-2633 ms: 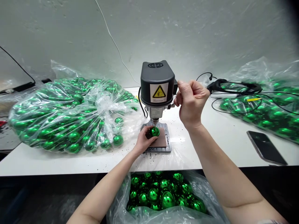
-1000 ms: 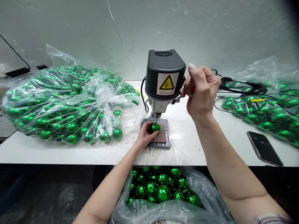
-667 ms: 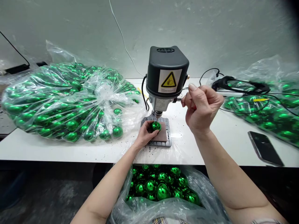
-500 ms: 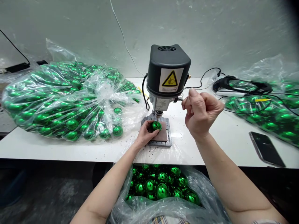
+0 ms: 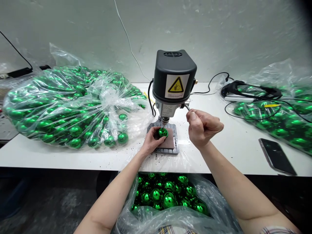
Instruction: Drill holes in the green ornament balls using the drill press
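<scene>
My left hand (image 5: pixel 151 142) pinches a shiny green ball (image 5: pixel 163 132) between thumb and fingers. The ball rests on a brown pad (image 5: pixel 168 139) over the grey slotted base (image 5: pixel 175 148) of a small drill press (image 5: pixel 174 76). Right above the ball is the drill chuck (image 5: pixel 165 120), its bit reaching down to the ball's top. Closed in a fist, my right hand (image 5: pixel 203 127) grips the feed lever (image 5: pixel 187 106) on the press's right side; most of the lever is hidden by the fingers.
A big clear bag (image 5: pixel 60 107) of green balls lies on the white table (image 5: pixel 73 159) at left, another bag (image 5: pixel 287 126) at right under a black strap (image 5: pixel 251 89) and cables. A phone (image 5: pixel 277 156) lies near the front edge. Below, an open bag (image 5: pixel 214 198) holds more balls (image 5: pixel 169 199).
My right hand has moved down and a little to the left with the lever, and the chuck is slightly lower. My left hand keeps the ball in place on the pad.
</scene>
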The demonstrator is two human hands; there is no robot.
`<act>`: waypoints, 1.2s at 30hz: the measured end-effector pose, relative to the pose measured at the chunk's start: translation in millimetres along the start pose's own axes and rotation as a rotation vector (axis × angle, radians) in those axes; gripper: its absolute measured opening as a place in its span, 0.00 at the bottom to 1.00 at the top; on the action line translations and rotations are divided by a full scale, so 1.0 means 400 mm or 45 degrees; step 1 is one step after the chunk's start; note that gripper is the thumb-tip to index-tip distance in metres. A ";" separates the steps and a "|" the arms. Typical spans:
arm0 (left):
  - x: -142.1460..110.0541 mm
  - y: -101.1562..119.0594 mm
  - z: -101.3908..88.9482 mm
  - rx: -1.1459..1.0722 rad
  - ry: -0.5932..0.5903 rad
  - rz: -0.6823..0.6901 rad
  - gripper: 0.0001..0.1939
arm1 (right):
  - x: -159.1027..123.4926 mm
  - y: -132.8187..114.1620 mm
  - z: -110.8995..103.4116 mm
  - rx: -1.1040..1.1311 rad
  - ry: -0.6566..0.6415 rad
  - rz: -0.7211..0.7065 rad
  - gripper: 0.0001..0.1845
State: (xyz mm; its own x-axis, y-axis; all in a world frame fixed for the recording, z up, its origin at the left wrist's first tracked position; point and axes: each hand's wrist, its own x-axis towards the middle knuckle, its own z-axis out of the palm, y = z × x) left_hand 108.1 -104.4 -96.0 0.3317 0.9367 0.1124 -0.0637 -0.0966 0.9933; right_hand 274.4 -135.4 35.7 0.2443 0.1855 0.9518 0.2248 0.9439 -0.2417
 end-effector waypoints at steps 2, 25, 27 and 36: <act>0.000 -0.003 0.000 -0.022 0.003 0.009 0.26 | -0.006 -0.004 -0.003 -0.003 -0.064 -0.005 0.24; 0.091 0.215 -0.268 1.234 0.054 -0.001 0.13 | 0.186 -0.031 0.072 0.001 0.382 0.727 0.25; 0.167 0.188 -0.306 1.359 0.178 -0.052 0.08 | 0.186 -0.029 0.072 0.003 0.382 0.710 0.25; 0.230 0.164 -0.365 1.447 0.456 -0.192 0.16 | 0.178 -0.026 0.063 -0.033 0.339 0.713 0.25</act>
State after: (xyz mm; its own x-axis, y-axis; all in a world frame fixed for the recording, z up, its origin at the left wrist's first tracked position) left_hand -2.9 24.5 -24.6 -0.0275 0.9871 0.1580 0.8798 -0.0511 0.4726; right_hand 265.7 -125.0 110.6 0.5577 0.5730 0.6005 0.0165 0.7157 -0.6982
